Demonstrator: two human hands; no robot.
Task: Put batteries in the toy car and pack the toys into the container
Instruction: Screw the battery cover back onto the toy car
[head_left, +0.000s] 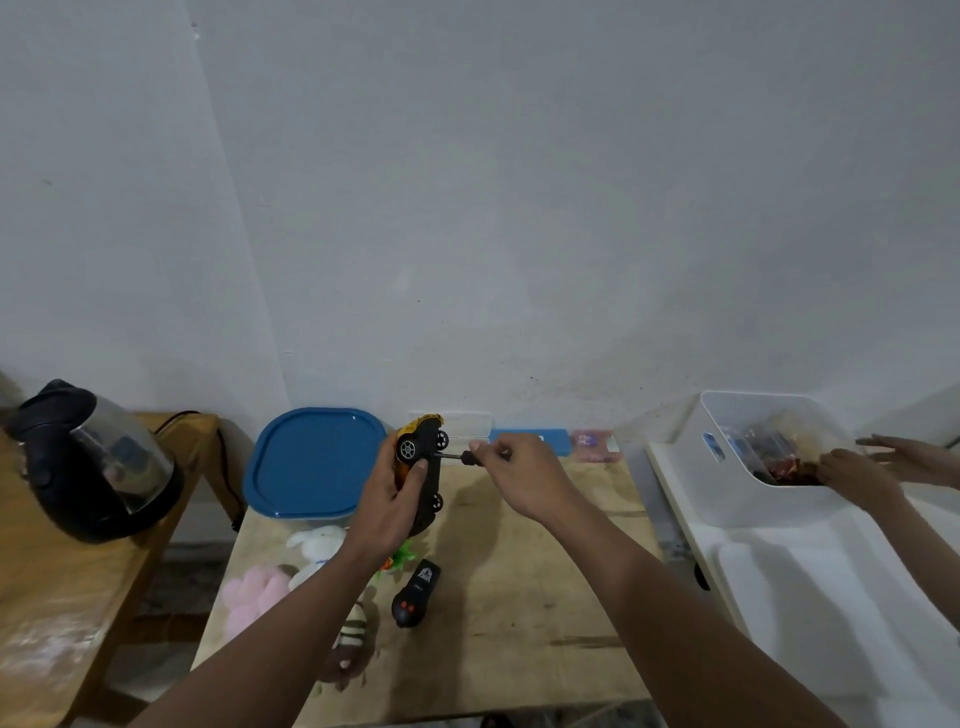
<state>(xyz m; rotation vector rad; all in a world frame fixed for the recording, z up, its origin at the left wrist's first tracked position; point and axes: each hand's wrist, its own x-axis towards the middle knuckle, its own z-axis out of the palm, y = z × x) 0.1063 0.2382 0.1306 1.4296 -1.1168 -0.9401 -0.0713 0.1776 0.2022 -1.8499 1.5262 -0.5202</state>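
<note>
My left hand grips a yellow toy car, held on its side above the wooden table with its black underside and wheels facing right. My right hand holds a small screwdriver whose tip touches the car's underside. A container with a blue lid stands at the back left of the table. A black remote control lies near the middle. Plush toys lie at the left: a white rabbit, a pink paw and a striped one, partly hidden by my left forearm.
A black electric kettle stands on a second wooden table at the left. At the right, another person's hands reach into a white plastic bin on a white surface. A blue flat object and a pink packet lie by the wall.
</note>
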